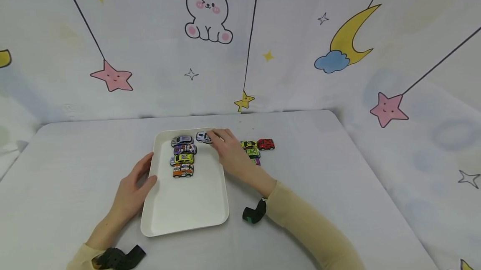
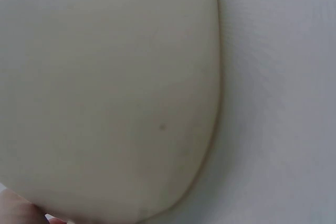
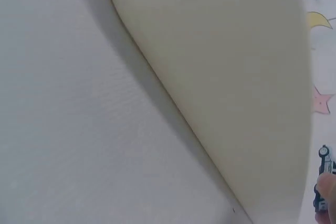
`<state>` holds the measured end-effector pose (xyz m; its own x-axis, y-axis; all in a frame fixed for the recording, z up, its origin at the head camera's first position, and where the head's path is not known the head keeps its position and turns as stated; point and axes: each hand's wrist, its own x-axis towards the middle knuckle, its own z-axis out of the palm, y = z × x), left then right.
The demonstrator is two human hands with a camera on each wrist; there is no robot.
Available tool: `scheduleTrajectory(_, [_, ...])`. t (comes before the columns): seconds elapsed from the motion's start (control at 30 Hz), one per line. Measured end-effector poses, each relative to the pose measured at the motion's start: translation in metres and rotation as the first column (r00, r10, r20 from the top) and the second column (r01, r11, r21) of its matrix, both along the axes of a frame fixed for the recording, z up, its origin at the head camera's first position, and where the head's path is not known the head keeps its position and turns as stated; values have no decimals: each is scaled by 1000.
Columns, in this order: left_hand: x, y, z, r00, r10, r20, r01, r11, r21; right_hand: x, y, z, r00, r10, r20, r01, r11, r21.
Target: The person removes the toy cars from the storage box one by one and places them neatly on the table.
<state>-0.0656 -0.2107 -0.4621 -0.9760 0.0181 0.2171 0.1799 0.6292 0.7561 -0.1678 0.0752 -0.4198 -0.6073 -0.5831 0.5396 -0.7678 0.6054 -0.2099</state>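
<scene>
A white tray (image 1: pixel 188 207) lies on the table, and my left hand (image 1: pixel 132 188) holds its left edge, thumb at the rim. Near the tray's top edge my right hand (image 1: pixel 231 153) pinches a white toy car (image 1: pixel 203 137); the right wrist view also catches this white toy car (image 3: pixel 323 182) between the fingertips. To its left, a column of toy cars stands in the tray: a silver one (image 1: pixel 182 141), a purple one (image 1: pixel 185 149), a yellow one (image 1: pixel 182 159) and an orange one (image 1: pixel 183 171).
Right of the tray, partly behind the right hand, several more toy cars sit on the table: a red one (image 1: pixel 266 144), a yellow one (image 1: pixel 249 144), a green one (image 1: pixel 253 153) and a purple one (image 1: pixel 256 161). A patterned cloth wall (image 1: pixel 161 52) rises behind the table.
</scene>
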Motion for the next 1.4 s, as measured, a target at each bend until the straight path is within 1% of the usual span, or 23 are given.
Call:
scheduleTrajectory(0.07, [0,0,0,1000,0,1,0,1000,5,2,6,1,1000,2,-2,-3,999,-40])
scheduleTrajectory(0.23, [0,-1,1,1000,-3,4,3,1000,11,5,23,-2,999,5,-43,-8,997,-78])
scheduleTrajectory(0.5, [0,-1,0,1000,-7,-11,7,1000,9,11,57,-14,993,44,-107,-59,988,-141])
scheduleTrajectory(0.73, [1,0,1,1000,-7,-16,8,1000,7,11,88,-24,988,37,-147,-66,979,-195])
scheduleTrajectory(0.9, [1,-1,1,1000,-7,-11,7,1000,3,11,108,-28,988,11,-153,-48,969,-244])
scheduleTrajectory(1.1, [1,-3,1,1000,-7,-8,7,1000,12,8,124,-33,989,-34,-141,-10,955,-296])
scheduleTrajectory(1.4, [0,-2,1,1000,-19,-6,19,1000,22,5,157,-45,984,-79,-163,33,964,-265])
